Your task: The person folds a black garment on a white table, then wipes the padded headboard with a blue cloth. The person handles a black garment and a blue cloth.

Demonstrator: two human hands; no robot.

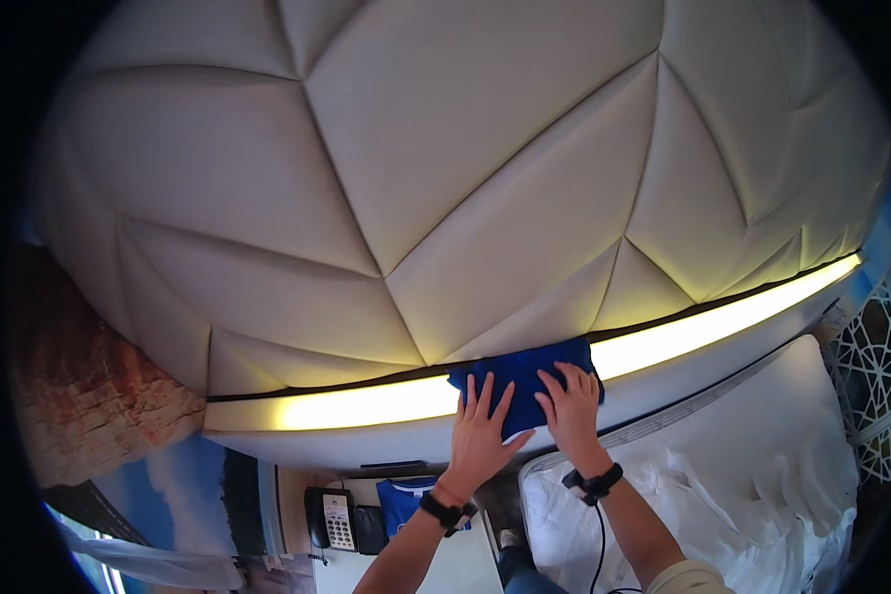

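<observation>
A dark blue cloth [520, 382] lies over the lit ledge [371, 405] at the foot of a padded, quilted wall panel [490, 171]. My left hand [482, 438] rests with spread fingers at the cloth's left part, thumb pointing right. At its right part, my right hand [573, 416] touches the cloth with bent, parted fingers. Neither hand plainly grips the fabric. Both wrists wear black bands with small devices, and a cable hangs from the right one.
Below on the left, a white tabletop [445, 568] holds a corded telephone [334, 520], a black item [372, 530] and a folded blue garment [401, 505]. A bed with rumpled white bedding [683, 512] stands at the lower right, near a white lattice screen [880, 386].
</observation>
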